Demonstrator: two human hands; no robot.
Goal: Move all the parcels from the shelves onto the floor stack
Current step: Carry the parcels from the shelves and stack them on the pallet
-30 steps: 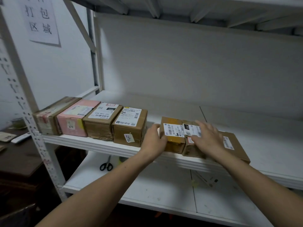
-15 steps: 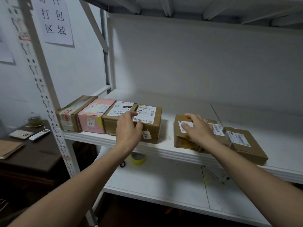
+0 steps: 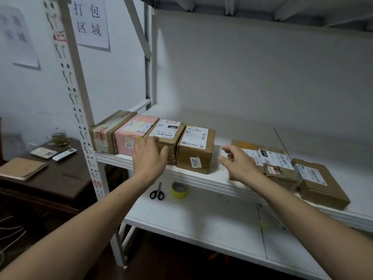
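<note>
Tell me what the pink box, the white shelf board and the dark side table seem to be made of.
The pink box: likely cardboard, matte pink, with squared edges and a paper label on top. The shelf board: smooth white panel, perhaps painted metal or laminated board; the look leaves it open. The side table: probably wood, dark brown, with a slight sheen suggesting varnish.

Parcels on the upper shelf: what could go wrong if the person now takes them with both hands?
1. The four boxes stand tightly side by side at the shelf edge; pulling one with the left hand may drag a neighbour off.
2. The flat parcels by the right hand overlap, so lifting one could slide another, and the rightmost parcel lies near the edge.
3. A fallen box could hit the scissors below.
</note>
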